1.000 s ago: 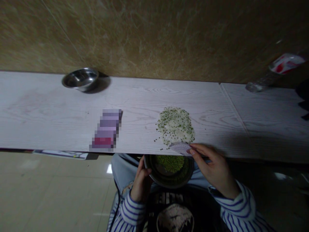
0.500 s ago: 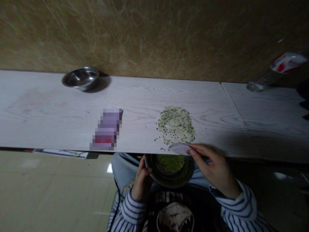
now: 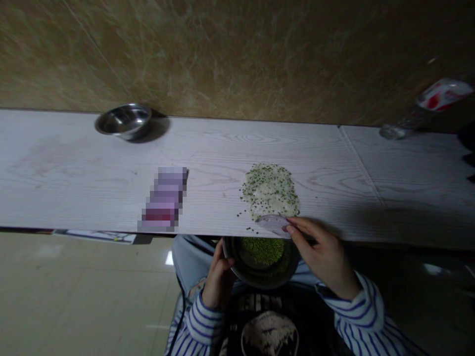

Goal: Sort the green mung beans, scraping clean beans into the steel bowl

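Note:
My right hand [image 3: 321, 252] pinches a clear half-round protractor [image 3: 273, 224] by its right end. The protractor lies low at the near side of a pile of white rice mixed with mung beans [image 3: 270, 190] on the table. Below the table's front edge, my left hand [image 3: 218, 277] grips the left rim of a metal bowl [image 3: 260, 281]. Inside the bowl are many green mung beans [image 3: 265, 249]; its far rim is hidden under the table edge. A few loose beans lie left of the pile.
A second metal bowl [image 3: 126, 121] stands at the back left by the wall. A pixelated, purplish flat object [image 3: 165, 198] lies left of the pile. At the back right is a clear plastic bottle [image 3: 419, 111]. The white table [image 3: 215, 148] ends just above my lap.
My right hand and the protractor have shifted slightly left and away from me, toward the pile. My left hand and the bowl have stayed put.

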{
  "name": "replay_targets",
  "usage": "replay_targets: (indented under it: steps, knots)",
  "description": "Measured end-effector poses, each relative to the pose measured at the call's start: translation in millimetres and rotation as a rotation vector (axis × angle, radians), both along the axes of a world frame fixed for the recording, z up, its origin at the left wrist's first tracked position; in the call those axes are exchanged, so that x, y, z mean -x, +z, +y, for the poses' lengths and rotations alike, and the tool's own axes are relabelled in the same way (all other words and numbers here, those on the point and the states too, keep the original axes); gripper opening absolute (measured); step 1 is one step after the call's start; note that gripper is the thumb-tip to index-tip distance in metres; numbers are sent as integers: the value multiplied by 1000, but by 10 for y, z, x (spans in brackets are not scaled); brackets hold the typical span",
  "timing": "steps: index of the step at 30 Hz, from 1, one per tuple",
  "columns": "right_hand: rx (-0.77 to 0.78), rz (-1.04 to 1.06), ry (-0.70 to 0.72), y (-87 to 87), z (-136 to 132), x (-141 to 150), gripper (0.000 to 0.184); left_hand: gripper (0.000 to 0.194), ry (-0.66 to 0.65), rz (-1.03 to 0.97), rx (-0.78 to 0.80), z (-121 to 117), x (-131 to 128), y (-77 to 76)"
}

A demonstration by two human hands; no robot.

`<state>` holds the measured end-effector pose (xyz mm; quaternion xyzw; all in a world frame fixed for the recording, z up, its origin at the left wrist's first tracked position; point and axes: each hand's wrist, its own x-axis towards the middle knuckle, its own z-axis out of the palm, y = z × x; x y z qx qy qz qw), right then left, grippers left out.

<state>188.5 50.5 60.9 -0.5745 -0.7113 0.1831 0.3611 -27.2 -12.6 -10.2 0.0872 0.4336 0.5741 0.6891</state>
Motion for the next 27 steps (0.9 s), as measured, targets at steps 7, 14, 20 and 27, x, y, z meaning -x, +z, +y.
replay_targets:
  steps: [7,14,20,27]
  knots:
    - [17,40,-83,-55,35,-88,23,50,10,4,-11,-4,19,-28]
    - [17,33,-96,-41,45,-31,23,49,28,-13,11,-18,23,-16]
    - [-9,23,-82,-41,71,-24,24,51,31,-3,11,-32,40,-27]
    - [-37,-3,-67,11,69,-31,22,53,20,-11,5,-32,45,-56]
